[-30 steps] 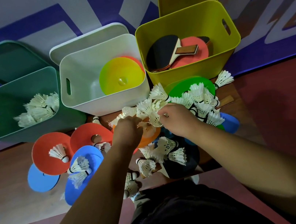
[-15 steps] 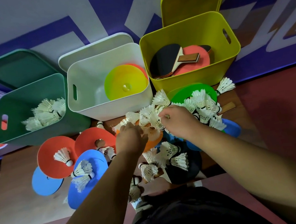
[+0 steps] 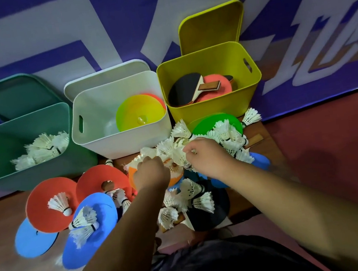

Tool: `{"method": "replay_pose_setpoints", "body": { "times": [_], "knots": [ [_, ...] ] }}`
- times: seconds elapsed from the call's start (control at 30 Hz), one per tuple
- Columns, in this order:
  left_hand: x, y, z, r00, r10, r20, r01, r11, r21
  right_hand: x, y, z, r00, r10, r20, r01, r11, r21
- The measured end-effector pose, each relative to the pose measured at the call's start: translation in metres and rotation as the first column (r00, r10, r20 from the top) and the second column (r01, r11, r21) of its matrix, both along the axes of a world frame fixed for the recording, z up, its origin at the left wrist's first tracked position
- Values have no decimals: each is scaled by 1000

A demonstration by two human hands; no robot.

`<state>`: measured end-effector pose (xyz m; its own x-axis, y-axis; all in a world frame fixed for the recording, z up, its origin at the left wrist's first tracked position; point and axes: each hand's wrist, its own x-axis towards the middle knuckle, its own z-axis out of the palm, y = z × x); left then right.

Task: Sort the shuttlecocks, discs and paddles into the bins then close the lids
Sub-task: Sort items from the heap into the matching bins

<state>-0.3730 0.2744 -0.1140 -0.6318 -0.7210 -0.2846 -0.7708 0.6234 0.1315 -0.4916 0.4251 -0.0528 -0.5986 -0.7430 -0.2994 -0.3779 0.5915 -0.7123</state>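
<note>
The right hand (image 3: 206,154) has its fingers curled on the shuttlecocks (image 3: 171,150) in the pile; the left hand (image 3: 150,173) hides its fingers, so I cannot tell. The green bin (image 3: 40,174) sits far left, nearer the left hand

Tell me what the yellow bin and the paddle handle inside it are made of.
Yellow bin: probably plastic, with smooth matte walls and moulded handle cutouts. Paddle handle: apparently wood, with a brown face and a pale edge.
</note>
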Motion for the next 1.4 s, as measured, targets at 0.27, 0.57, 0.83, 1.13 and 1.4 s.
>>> {"method": "replay_pose_setpoints", "body": {
  "times": [0.27,0.57,0.83,1.13,1.4],
  "knots": [
    [38,-15,40,914,271,-302,-204,951,234,11,-3,25,986,-155,55,159,984,-78],
    [114,-65,67,643,638,-425,-437,760,480,62,-66,33,996,-16,88,25,994,-102],
    [199,-140,94,475,764,-437,-480,640,600,133,-140,42,983,-8,183,28,994,-107],
    [254,-295,141,221,751,-622,-426,648,631,189,-227,62,978,-102,184,129,981,-144],
    [284,-331,110,462,724,-512,-306,672,674,226,-289,68,939,-208,274,264,946,-186]
  ]
}}
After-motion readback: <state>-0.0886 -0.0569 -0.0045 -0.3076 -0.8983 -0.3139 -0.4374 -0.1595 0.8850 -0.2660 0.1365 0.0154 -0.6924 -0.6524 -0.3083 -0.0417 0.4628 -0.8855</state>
